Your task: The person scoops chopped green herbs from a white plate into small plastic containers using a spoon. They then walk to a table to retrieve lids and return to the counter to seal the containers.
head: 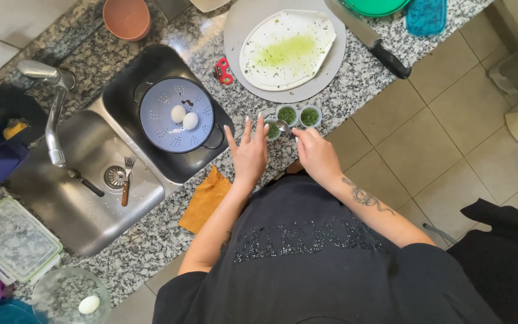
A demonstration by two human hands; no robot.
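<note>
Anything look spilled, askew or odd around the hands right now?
Mostly tidy. The large black-handled kitchen knife lies beside the round grey board, its handle at the granite counter's edge. The white flexible cutting mat is smeared green. A fork lies in the steel sink.

Three small cups (298, 115) are set near the frame's centre, just below a round board (331, 72) on which a flexible cutting mat (287, 49) is laid. A spoon (282, 125) is held over the cups by the right hand (316, 155), with the left hand (249, 153) just to its left. A colander (176, 114) containing two eggs (184, 117) is placed left of the hands. The sink (82, 180) is found further left, a fork (127, 180) lying in it. A knife (370, 39) is laid at the upper right of the board.
</note>
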